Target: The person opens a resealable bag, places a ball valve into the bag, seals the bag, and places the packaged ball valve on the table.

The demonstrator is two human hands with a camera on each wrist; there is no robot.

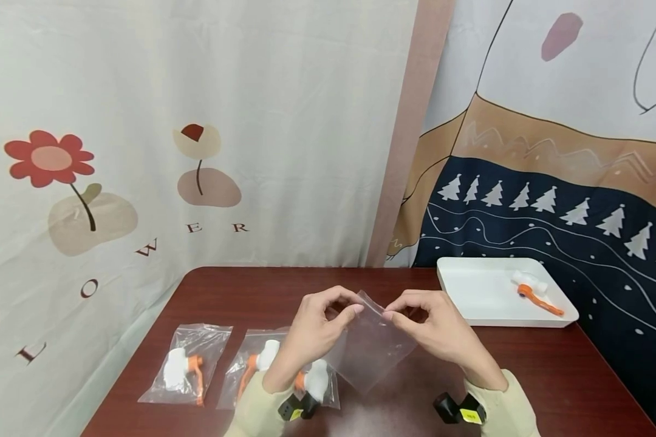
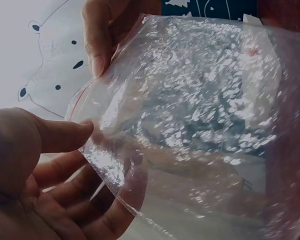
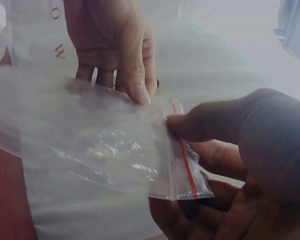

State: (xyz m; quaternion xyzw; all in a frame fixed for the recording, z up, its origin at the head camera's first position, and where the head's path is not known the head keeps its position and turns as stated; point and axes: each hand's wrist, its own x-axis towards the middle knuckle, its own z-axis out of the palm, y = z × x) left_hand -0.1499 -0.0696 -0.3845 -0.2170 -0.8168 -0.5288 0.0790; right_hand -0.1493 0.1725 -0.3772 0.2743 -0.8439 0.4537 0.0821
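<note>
A clear zip-lock bag [image 1: 373, 355] hangs tilted above the table between both hands. Nothing shows inside it. My left hand [image 1: 318, 325] pinches one side near the top edge with thumb and fingers. At the other side of that edge, my right hand [image 1: 441, 321] pinches the bag too. A red line runs along the zip strip [image 3: 187, 170], beside the right thumb in the right wrist view. Through the left wrist view, the crinkled film [image 2: 190, 95] reflects light. Whether the bag's mouth is parted, I cannot tell.
At left on the dark red table [image 1: 229, 291] lies a clear bag [image 1: 213, 349] with a white part [image 1: 175, 369] and orange lever. Similar bagged parts [image 1: 316, 381] lie partly behind my left arm. A white tray [image 1: 470, 303] at back right holds a white-and-orange part [image 1: 541, 300].
</note>
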